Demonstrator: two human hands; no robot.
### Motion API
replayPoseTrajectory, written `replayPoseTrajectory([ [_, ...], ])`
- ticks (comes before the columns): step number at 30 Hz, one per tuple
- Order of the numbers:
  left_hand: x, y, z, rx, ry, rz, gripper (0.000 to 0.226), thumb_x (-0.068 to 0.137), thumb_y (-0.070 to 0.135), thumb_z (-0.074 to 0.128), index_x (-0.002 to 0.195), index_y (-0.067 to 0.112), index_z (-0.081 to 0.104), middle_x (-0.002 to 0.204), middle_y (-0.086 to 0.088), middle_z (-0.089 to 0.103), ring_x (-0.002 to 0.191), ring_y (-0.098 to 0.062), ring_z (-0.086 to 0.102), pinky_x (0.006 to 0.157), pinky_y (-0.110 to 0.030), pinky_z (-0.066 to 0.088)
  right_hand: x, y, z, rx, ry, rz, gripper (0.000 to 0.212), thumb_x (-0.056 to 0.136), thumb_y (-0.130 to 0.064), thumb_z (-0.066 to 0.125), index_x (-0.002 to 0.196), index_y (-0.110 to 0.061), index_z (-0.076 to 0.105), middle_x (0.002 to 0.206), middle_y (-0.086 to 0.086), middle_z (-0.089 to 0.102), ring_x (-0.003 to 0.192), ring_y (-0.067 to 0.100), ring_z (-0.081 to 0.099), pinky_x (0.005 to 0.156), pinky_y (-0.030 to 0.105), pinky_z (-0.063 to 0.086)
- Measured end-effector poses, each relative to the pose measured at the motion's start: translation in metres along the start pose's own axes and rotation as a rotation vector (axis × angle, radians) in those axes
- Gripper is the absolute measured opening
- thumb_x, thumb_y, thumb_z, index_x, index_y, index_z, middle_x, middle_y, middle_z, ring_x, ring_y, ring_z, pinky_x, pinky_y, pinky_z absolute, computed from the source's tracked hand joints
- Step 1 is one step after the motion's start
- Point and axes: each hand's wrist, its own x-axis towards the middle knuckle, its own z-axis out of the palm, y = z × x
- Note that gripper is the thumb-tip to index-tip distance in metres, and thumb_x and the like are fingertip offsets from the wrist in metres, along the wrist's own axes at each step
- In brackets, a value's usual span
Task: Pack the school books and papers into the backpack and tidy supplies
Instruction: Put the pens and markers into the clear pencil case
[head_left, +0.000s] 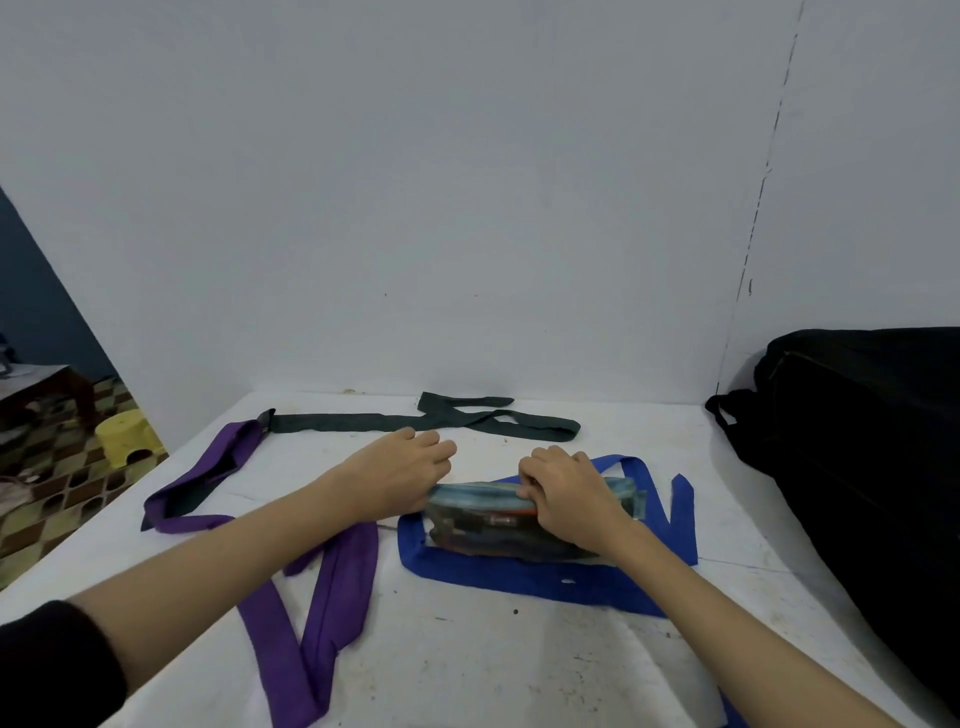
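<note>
A transparent pencil pouch full of coloured supplies lies on the white table, on top of a blue cloth strip. My left hand grips the pouch's left end. My right hand pinches its top edge near the middle, fingers curled over it. The black backpack stands at the table's right side against the wall, apart from both hands.
A purple cloth strip runs across the table's left and front. A dark green strip lies along the back near the wall. Left of the table, the tiled floor holds a yellow stool and a low wooden table.
</note>
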Motion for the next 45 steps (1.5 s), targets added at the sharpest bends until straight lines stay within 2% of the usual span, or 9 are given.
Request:
replayPoseTrajectory([
  [8, 0.000, -0.005, 0.001, -0.026, 0.024, -0.034, 0.028, 0.044, 0.026, 0.081, 0.052, 0.019, 0.055, 0.062, 0.006, 0.052, 0.049, -0.010, 0.047, 0.043, -0.020, 0.034, -0.003, -0.002, -0.003, -0.041, -0.009, 0.003, 0.014, 0.100, -0.023, 0.035, 0.092, -0.018, 0.046, 0.093, -0.004, 0.045, 0.084, 0.012, 0.035, 0.077, 0.027, 0.026],
  [10, 0.003, -0.004, -0.001, -0.139, 0.025, -0.112, 0.019, 0.065, 0.028, 0.075, 0.070, 0.016, 0.061, 0.079, 0.003, 0.057, 0.066, -0.011, 0.054, 0.055, -0.022, 0.041, -0.006, 0.002, -0.007, -0.057, -0.030, 0.019, 0.015, 0.100, -0.024, 0.035, 0.095, -0.017, 0.048, 0.098, -0.001, 0.049, 0.085, 0.012, 0.034, 0.077, 0.026, 0.025],
  [13, 0.012, -0.003, -0.011, -0.475, -0.242, -0.293, 0.029, 0.095, 0.037, 0.045, 0.115, 0.017, 0.052, 0.118, 0.002, 0.048, 0.108, -0.016, 0.049, 0.090, -0.027, 0.038, -0.010, 0.008, -0.015, -0.041, -0.082, 0.066, 0.023, 0.098, -0.040, 0.040, 0.096, -0.018, 0.046, 0.101, -0.002, 0.051, 0.088, 0.013, 0.039, 0.081, 0.027, 0.029],
  [18, 0.044, 0.041, -0.013, -0.773, -0.374, -0.255, 0.090, 0.074, 0.062, 0.066, 0.145, 0.026, 0.025, 0.138, 0.003, 0.042, 0.121, -0.018, 0.043, 0.101, -0.033, 0.036, -0.020, 0.021, -0.041, -0.236, -0.302, 0.119, 0.062, 0.074, -0.063, 0.063, 0.119, -0.023, 0.049, 0.111, -0.005, 0.056, 0.103, 0.017, 0.051, 0.093, 0.033, 0.030],
  [21, 0.059, 0.064, -0.004, -0.786, -0.408, -0.239, 0.083, 0.071, 0.054, 0.073, 0.139, 0.029, 0.031, 0.131, 0.000, 0.052, 0.113, -0.019, 0.051, 0.096, -0.035, 0.043, -0.030, 0.026, -0.045, -0.112, -0.356, 0.183, 0.052, 0.075, -0.048, 0.071, 0.117, -0.023, 0.054, 0.105, -0.004, 0.056, 0.096, 0.015, 0.050, 0.081, 0.027, 0.037],
  [27, 0.064, 0.054, -0.005, -0.839, -0.298, -0.300, 0.055, 0.073, 0.052, 0.071, 0.119, 0.030, 0.051, 0.109, 0.005, 0.063, 0.092, -0.013, 0.055, 0.080, -0.026, 0.042, -0.039, 0.038, -0.047, 0.258, -0.123, 0.295, 0.020, 0.078, -0.030, 0.075, 0.087, -0.019, 0.062, 0.071, -0.010, 0.053, 0.067, 0.007, 0.048, 0.057, 0.017, 0.035],
  [33, 0.083, 0.029, -0.021, -1.360, -0.067, -0.445, 0.037, 0.072, 0.052, 0.074, 0.095, 0.026, 0.063, 0.090, 0.008, 0.069, 0.078, -0.006, 0.065, 0.071, -0.019, 0.051, -0.041, 0.052, -0.087, 0.701, 0.441, 0.599, 0.021, 0.079, -0.021, 0.075, 0.095, -0.020, 0.061, 0.081, -0.005, 0.066, 0.077, 0.021, 0.064, 0.076, 0.032, 0.055],
  [39, 0.126, 0.045, -0.052, -2.299, -0.055, -0.587, 0.042, 0.089, 0.048, 0.054, 0.100, 0.009, 0.065, 0.084, -0.010, 0.072, 0.072, -0.022, 0.068, 0.069, -0.032, 0.052, -0.082, 0.093, -0.133, 0.114, 0.558, 0.736, 0.027, 0.086, -0.027, 0.065, 0.107, -0.011, 0.061, 0.087, -0.004, 0.057, 0.081, 0.012, 0.054, 0.067, 0.023, 0.042],
  [45, 0.173, 0.073, -0.086, -2.431, -0.297, -0.472, 0.033, 0.094, 0.042, 0.047, 0.098, 0.012, 0.062, 0.078, -0.008, 0.068, 0.068, -0.021, 0.062, 0.063, -0.028, 0.048, -0.130, 0.129, -0.171, -0.497, -0.015, 0.947, 0.061, 0.078, -0.054, 0.064, 0.120, -0.018, 0.039, 0.104, -0.002, 0.063, 0.095, 0.023, 0.061, 0.078, 0.035, 0.043],
])
